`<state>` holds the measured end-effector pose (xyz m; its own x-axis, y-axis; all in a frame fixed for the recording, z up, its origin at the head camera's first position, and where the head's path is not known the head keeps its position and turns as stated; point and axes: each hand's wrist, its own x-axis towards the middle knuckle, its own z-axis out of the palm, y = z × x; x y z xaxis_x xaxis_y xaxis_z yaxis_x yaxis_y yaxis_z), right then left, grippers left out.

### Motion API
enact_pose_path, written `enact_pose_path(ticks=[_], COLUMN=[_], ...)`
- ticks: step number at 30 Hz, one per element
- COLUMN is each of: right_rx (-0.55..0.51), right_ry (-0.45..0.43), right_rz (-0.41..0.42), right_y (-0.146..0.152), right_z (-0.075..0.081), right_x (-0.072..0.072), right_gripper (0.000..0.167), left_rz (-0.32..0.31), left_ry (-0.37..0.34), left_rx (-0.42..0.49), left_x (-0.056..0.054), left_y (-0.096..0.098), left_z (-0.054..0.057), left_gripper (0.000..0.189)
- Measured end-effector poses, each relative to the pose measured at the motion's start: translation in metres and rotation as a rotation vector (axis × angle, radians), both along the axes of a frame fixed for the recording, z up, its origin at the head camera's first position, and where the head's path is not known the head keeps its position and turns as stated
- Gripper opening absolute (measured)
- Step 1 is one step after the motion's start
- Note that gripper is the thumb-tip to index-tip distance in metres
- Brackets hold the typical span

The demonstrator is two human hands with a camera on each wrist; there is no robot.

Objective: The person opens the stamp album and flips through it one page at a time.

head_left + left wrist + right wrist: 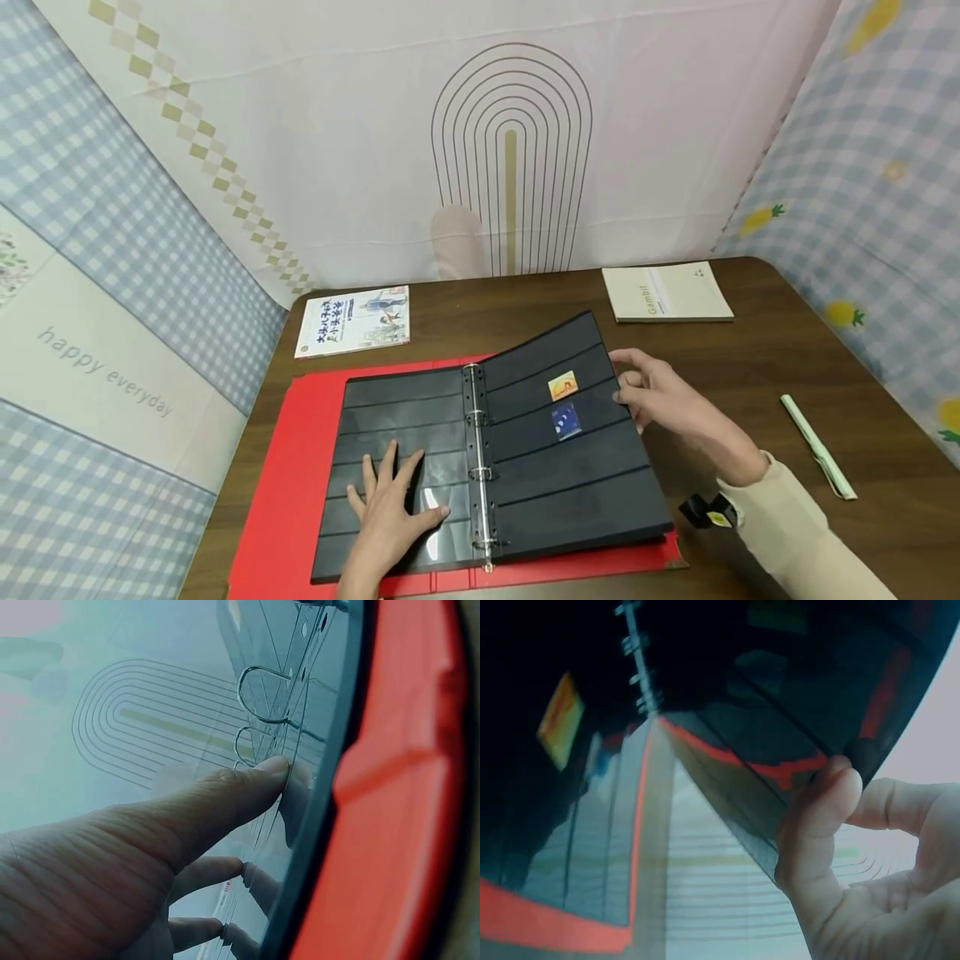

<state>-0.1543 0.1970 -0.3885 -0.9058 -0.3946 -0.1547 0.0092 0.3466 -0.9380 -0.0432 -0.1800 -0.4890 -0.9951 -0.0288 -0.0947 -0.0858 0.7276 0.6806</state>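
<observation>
A red ring binder (300,433) lies spread out on the table, filled with black stamp pages. On the left page (405,417) rests my left hand (386,517), fingers splayed; the left wrist view has its thumb (225,795) touching glossy plastic near the metal rings (262,694). My right hand (656,396) pinches the outer edge of the right page (555,500), which is partly lifted. That page carries a yellow-orange stamp (562,386) above a dark blue one (566,421). In the right wrist view, thumb and finger (829,795) grip the black sheet (757,712).
A picture book (352,321) with Chinese lettering lies at the back left of the brown table (510,317). A cream "Gambit" book (667,292) is at the back right. On the right lies a pale green folded fan-like stick (817,446). Patterned cloth hangs around the table.
</observation>
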Motion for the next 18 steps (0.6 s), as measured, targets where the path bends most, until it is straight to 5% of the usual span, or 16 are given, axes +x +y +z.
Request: enact_pose_path(ticks=[18], right_rx=[-0.114], right_ry=[0.063], right_rz=[-0.032], right_y=[-0.027], right_z=[0.039], right_x=[0.001], right_gripper=[0.059], left_rz=[0.001], left_ry=[0.002], left_rx=[-0.003], left_x=[0.001], left_y=[0.000], left_z=[-0.001], left_gripper=[0.086])
